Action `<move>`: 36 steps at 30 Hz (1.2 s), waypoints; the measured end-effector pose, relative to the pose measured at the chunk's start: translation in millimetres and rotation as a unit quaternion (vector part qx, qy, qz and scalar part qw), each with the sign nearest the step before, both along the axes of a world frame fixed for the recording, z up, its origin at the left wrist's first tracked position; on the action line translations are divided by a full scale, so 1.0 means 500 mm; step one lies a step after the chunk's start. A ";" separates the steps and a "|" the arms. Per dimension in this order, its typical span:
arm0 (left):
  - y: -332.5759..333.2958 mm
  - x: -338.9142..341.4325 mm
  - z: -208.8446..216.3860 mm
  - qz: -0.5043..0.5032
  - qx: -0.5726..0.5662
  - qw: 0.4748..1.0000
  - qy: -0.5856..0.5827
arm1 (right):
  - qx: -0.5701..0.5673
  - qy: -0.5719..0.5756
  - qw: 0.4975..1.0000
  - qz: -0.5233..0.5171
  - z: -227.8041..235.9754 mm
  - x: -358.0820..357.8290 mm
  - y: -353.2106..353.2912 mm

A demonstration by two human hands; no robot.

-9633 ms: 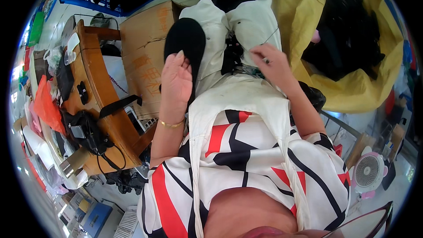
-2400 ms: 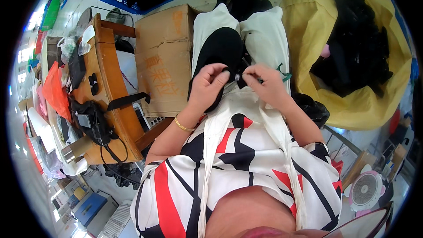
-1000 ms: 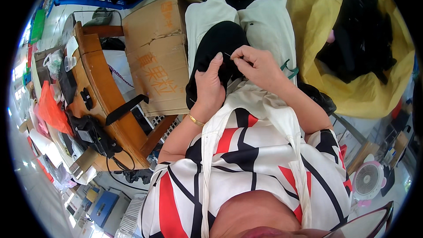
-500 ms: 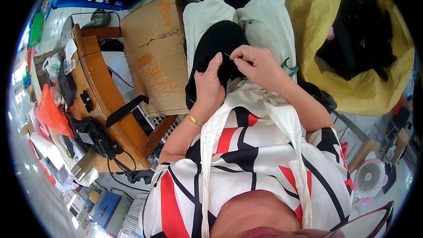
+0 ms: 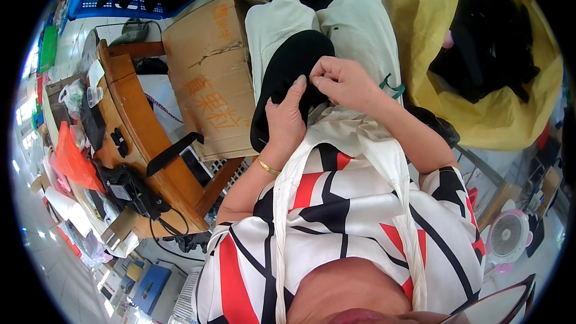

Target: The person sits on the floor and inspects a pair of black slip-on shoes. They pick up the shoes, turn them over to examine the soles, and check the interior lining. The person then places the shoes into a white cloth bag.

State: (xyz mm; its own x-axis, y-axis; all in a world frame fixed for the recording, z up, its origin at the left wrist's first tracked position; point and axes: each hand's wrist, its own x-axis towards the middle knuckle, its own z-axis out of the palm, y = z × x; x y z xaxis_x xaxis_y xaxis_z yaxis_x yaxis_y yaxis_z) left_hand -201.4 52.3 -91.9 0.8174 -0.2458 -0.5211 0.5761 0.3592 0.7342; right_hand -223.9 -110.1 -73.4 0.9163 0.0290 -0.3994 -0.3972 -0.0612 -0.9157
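Across my lap lies a black rounded fabric piece (image 5: 303,48), its far end resting on the white cloth over my legs (image 5: 355,24). My left hand (image 5: 287,111) grips its near part, thumb on top and the other fingers hidden beneath. Close to that thumb tip, my right hand (image 5: 344,84) is pinched at the fabric. A thin needle showed between its fingertips a moment ago; now the fingers mostly hide it. Whether the needle is in the cloth, I cannot tell.
A cardboard box (image 5: 210,78) stands left of my legs, beside a wooden table (image 5: 135,102) bearing a black bag (image 5: 129,189) and a red plastic bag (image 5: 73,159). On the right, a big yellow sack (image 5: 414,0) holds black pieces. A blue crate (image 5: 90,9) sits at far left.
My right hand has moved slightly left and closer to the left thumb, and the needle that stuck out from its fingertips is now hardly visible. The left hand keeps its hold.
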 end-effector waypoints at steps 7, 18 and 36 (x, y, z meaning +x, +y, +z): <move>-0.001 0.017 0.003 0.023 -0.046 0.997 0.057 | -0.024 -0.043 0.999 -0.018 -0.016 -0.019 0.009; -0.001 0.022 0.010 0.013 -0.040 0.996 0.076 | -0.061 -0.117 0.991 -0.029 -0.024 -0.030 0.018; -0.001 0.019 0.005 0.023 -0.030 0.996 0.082 | 0.001 -0.034 0.999 -0.033 -0.004 -0.031 0.012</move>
State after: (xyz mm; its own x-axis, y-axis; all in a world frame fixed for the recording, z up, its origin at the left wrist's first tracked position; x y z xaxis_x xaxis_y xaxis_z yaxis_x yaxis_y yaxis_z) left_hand -191.7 51.8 -89.5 0.7339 -0.2442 -0.6338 0.6680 0.4288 0.6082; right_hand -239.6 -103.9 -75.3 0.9415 -0.0321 -0.3354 -0.3364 -0.0346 -0.9411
